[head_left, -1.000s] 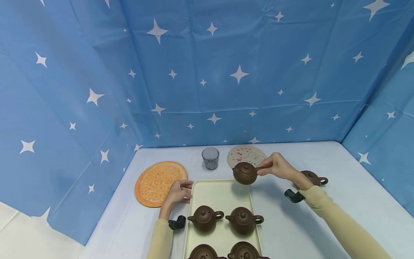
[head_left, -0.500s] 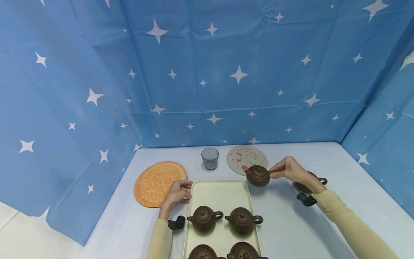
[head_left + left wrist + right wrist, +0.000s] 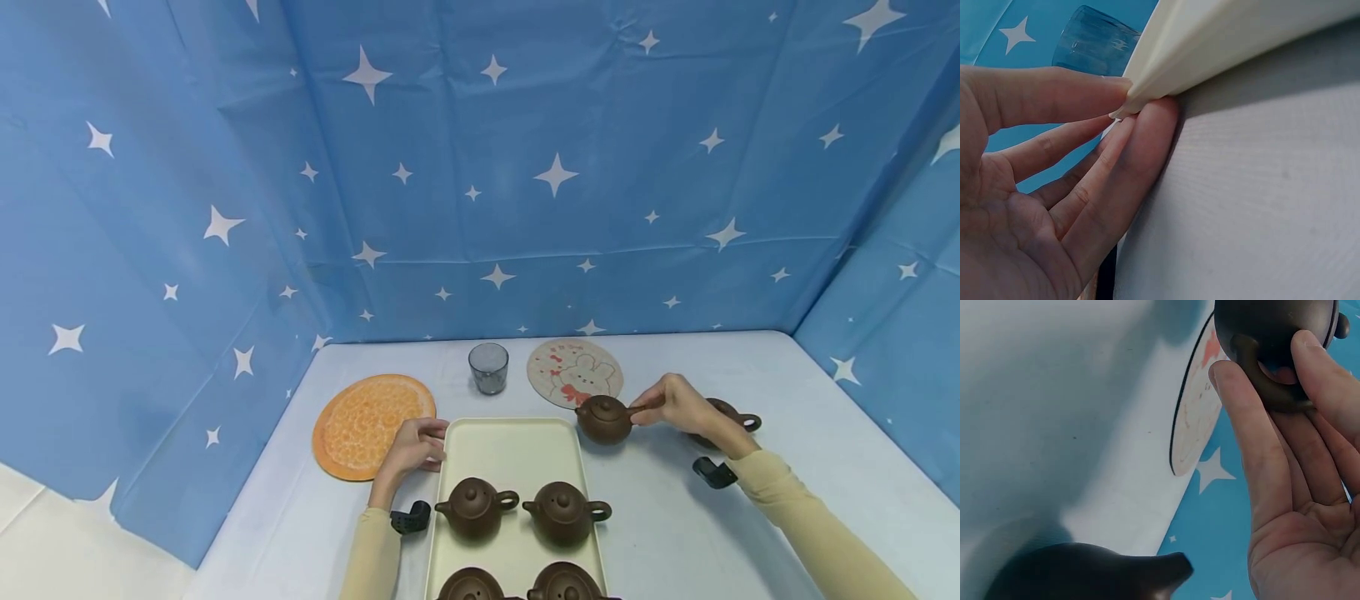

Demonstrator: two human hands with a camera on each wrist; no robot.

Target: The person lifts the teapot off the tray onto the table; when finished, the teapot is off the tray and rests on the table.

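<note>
Brown teapot (image 3: 604, 419) pinched by its handle in right hand (image 3: 678, 406), second teapot (image 3: 731, 414) half hidden behind, left hand (image 3: 411, 447) fingers pinching tray (image 3: 510, 442) corner.

surface: pale table (image 3: 750, 517) | on it: cream tray (image 3: 510, 442) near the front middle | orange round mat (image 3: 371, 421) left of the tray | grey glass (image 3: 488, 367) behind the tray | round rabbit mat (image 3: 574, 372) beside the glass | brown teapot (image 3: 604, 419) just right of the tray | second teapot (image 3: 731, 414) further right
</note>
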